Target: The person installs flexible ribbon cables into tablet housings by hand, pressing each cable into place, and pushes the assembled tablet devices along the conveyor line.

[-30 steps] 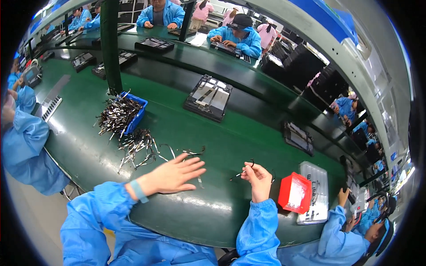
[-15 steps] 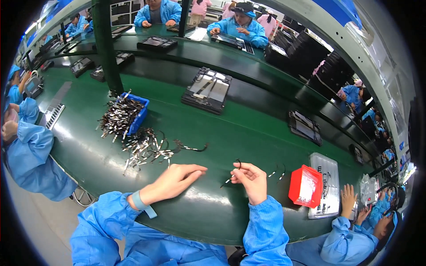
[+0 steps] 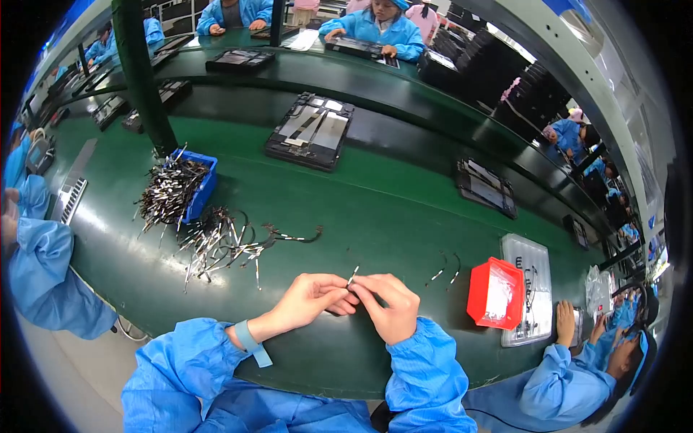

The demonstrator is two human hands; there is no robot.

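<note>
Green post (image 3: 138,72), clear plastic case (image 3: 537,263)

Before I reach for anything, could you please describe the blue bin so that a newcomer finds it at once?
On the green table, look left to the thick dark green post. At its foot is the blue bin, heaped with thin dark-and-white strips. Its blue wall sets it apart from the red bin at the right.

Wide fisheye view under bright, diffuse light from above. Whitish glare streaks the glossy green worktop (image 3: 419,216) at left and near its front edge; shadows are faint. The metal beam (image 3: 570,61) bows toward the rim, beyond which the corners are black. Fine detail merges within the heaped cables (image 3: 172,191); distant figures appear soft.
</note>
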